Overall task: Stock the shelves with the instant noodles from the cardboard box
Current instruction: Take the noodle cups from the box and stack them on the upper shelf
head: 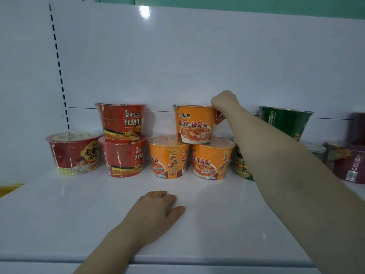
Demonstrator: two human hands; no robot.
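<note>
White shelf [79, 214] and white back panel [177, 56] fill my view, with a slotted upright [58, 62] at the left. My right hand [224, 104] reaches over and grips the top orange noodle bowl [194, 124] at its right rim, fingers curled round the edge. That bowl sits straddling the lids of the left orange bowl [168, 157] and the right orange bowl [210, 159]. Left of them I see the upper red bowl [121, 121] stacked on the lower red bowl [123, 156], and a single red bowl [74, 153] beside. A green bowl [284, 121] stands to the right, behind my forearm. My left hand [156, 212] lies palm down on the shelf near the front, fingers relaxed, holding nothing.
</note>
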